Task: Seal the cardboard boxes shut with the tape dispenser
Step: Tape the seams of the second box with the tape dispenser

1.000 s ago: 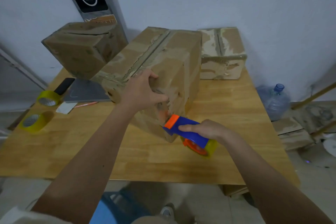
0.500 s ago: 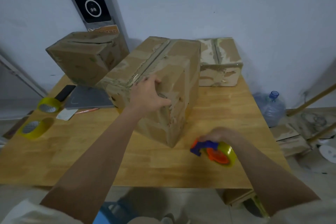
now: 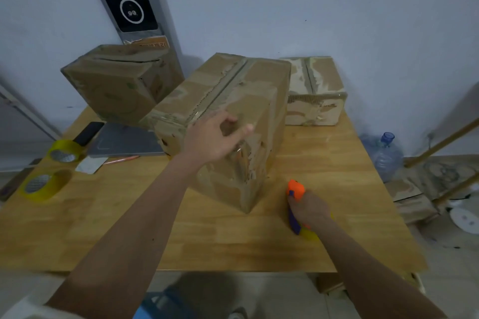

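While the middle box stands on the table, left hand hovers at its near top edge, fingers loosely spread, holding nothing; right hand grips the dispenser on the tabletop just right of the box's near corner

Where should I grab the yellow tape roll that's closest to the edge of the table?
Probably pinch the yellow tape roll across its ring wall, one finger through the hole, coming from above. It lies flat on the table with its hole facing up and nothing touching it.
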